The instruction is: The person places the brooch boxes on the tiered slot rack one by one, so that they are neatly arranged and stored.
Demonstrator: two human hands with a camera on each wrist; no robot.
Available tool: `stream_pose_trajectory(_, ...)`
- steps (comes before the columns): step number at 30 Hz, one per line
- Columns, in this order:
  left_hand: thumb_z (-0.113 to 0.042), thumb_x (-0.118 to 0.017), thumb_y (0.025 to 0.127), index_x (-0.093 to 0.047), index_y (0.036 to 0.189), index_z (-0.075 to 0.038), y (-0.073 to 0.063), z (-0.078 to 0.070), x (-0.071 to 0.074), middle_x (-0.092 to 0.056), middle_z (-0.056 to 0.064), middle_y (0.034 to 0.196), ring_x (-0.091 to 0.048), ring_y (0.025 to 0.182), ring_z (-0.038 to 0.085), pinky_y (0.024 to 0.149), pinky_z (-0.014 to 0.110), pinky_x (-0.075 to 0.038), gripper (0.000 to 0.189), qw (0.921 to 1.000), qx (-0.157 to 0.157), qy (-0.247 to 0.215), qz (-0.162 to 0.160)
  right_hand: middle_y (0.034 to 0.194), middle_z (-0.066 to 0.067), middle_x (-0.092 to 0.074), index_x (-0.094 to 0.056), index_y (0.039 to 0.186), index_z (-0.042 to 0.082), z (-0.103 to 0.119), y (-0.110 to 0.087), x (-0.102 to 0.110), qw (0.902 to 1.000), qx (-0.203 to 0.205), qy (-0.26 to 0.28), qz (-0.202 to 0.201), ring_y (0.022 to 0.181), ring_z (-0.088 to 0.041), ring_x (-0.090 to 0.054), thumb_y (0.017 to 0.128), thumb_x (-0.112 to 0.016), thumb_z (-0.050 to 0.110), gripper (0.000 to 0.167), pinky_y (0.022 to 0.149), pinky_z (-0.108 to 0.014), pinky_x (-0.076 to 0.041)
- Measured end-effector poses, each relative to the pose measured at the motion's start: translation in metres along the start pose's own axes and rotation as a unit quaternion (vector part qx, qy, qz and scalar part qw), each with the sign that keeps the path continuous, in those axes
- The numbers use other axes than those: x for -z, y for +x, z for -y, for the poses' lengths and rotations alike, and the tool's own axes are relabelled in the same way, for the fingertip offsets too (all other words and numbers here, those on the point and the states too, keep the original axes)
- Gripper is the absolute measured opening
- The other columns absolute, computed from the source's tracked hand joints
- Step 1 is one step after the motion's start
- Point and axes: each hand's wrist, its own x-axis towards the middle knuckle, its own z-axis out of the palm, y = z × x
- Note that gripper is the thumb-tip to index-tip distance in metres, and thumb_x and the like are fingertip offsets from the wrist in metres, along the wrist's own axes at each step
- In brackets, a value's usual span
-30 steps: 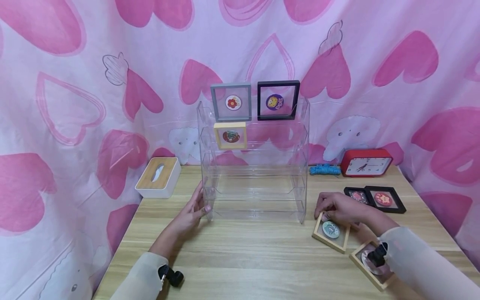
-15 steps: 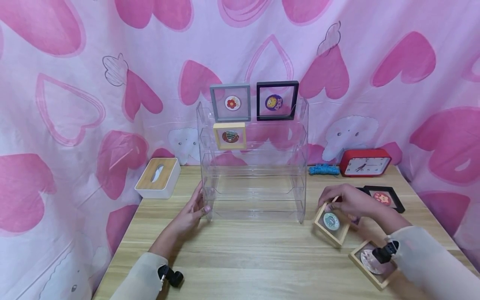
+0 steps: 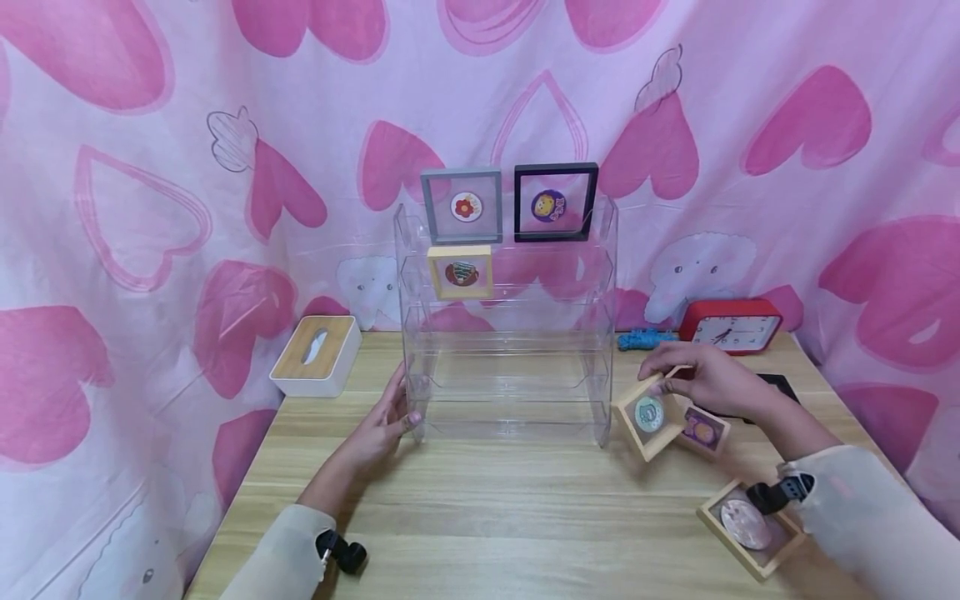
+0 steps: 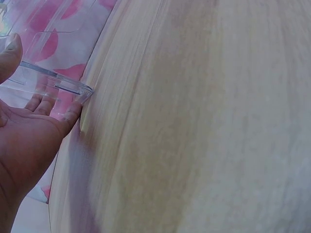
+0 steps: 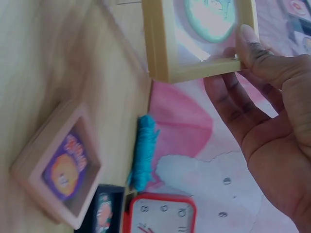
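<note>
- Beside the clear rack (image 3: 506,410), lower left: left hand (image 3: 378,429) touches its side, thumb parted from loosely extended fingers.
- Right hand (image 3: 708,383): thumb and fingers pinch the green-badge frame (image 3: 649,414), tilted, above the table (image 3: 487,517), just right of the rack.
- Near it, on table: purple-badge frame (image 3: 703,431); pink-badge frame (image 3: 746,525) closer to the person.

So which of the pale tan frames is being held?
The frame with the round green badge, pinched in the right hand; the other tan ones rest on the table or clear rack.
</note>
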Motion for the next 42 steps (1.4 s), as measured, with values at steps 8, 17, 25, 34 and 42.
stream_pose_trajectory(8,0.000,-0.049,0.114,0.006,0.175,-0.050,0.000,0.000,0.000,0.004,0.016,0.187,0.004,0.174,0.045,0.137,0.068,-0.009,0.097,0.9998,-0.017,-0.001,0.003,0.108,0.009,-0.077,-0.084,0.110,0.027,0.023,0.015,0.009,0.9987,-0.001,-0.002,-0.051,0.089,-0.005,-0.062,0.087,-0.089,-0.001,0.036,0.073,-0.019,-0.057)
stream_pose_trajectory(17,-0.001,-0.051,0.114,0.004,0.175,-0.053,0.001,0.000,0.000,0.002,0.015,0.187,0.003,0.174,0.044,0.137,0.068,-0.010,0.097,0.9999,-0.011,-0.004,0.003,0.105,0.000,-0.075,-0.086,0.111,0.015,0.045,0.035,0.019,0.9886,0.031,-0.004,-0.147,0.083,-0.003,-0.059,0.081,-0.090,-0.014,0.042,0.067,-0.012,-0.054)
stream_pose_trajectory(25,-0.002,-0.050,0.114,0.003,0.174,-0.055,0.001,0.002,0.001,0.003,0.014,0.188,0.005,0.174,0.043,0.137,0.067,-0.009,0.096,1.0000,-0.008,-0.003,0.004,0.107,-0.003,-0.071,-0.087,0.114,0.009,0.070,0.060,0.028,0.9800,-0.012,0.019,-0.198,0.098,-0.002,-0.064,0.089,-0.084,-0.012,0.033,0.083,-0.005,-0.058)
stream_pose_trajectory(34,-0.001,-0.052,0.113,0.005,0.177,-0.047,0.002,0.005,0.002,0.003,0.018,0.187,0.003,0.173,0.048,0.137,0.069,-0.009,0.096,0.9996,-0.028,0.006,0.004,0.110,0.002,-0.068,-0.087,0.118,0.008,0.095,0.097,0.032,0.9632,-0.067,0.075,-0.249,0.106,-0.010,-0.066,0.096,-0.083,0.001,0.024,0.087,-0.007,-0.059)
stream_pose_trajectory(42,-0.002,-0.052,0.113,0.003,0.176,-0.049,0.002,0.004,0.002,0.002,0.016,0.188,0.004,0.174,0.046,0.137,0.069,-0.008,0.096,0.9997,-0.022,0.011,-0.002,0.107,0.007,-0.066,-0.086,0.120,0.009,0.108,0.132,0.034,0.9473,-0.081,0.087,-0.297,0.102,-0.009,-0.067,0.097,-0.086,0.011,0.023,0.086,-0.009,-0.060)
